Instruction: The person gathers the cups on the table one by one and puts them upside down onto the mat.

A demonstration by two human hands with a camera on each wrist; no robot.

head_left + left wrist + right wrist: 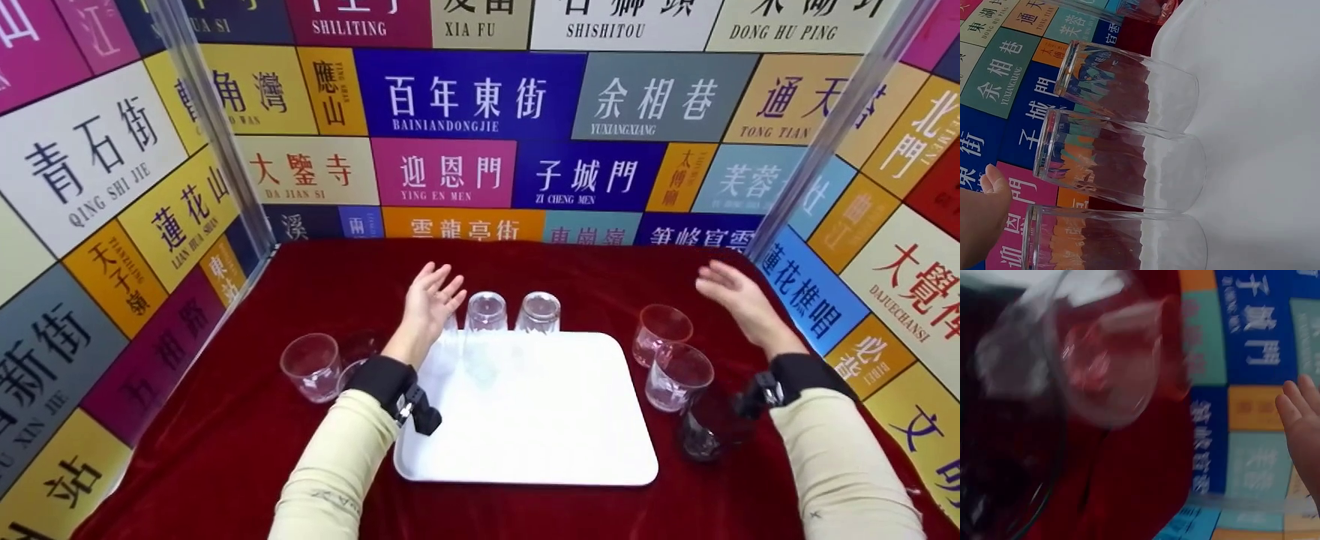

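Both hands hover spread, holding nothing. The left hand (429,301) hangs just beside a row of three upturned glasses (486,311) along the far edge of the white tray (525,420). The right hand (731,300) floats above upright glasses (661,334) on the red desk (187,435). The tray's near half offers open room.

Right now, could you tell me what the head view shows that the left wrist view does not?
Only the head view shows the whole white tray, both hands, left and right, open and holding nothing, and the loose glasses on the red cloth: one at left, two at right. Only the left wrist view shows three glasses in a row close up, with ribbed walls. Both show glasses on the tray's far edge and the sign wall.
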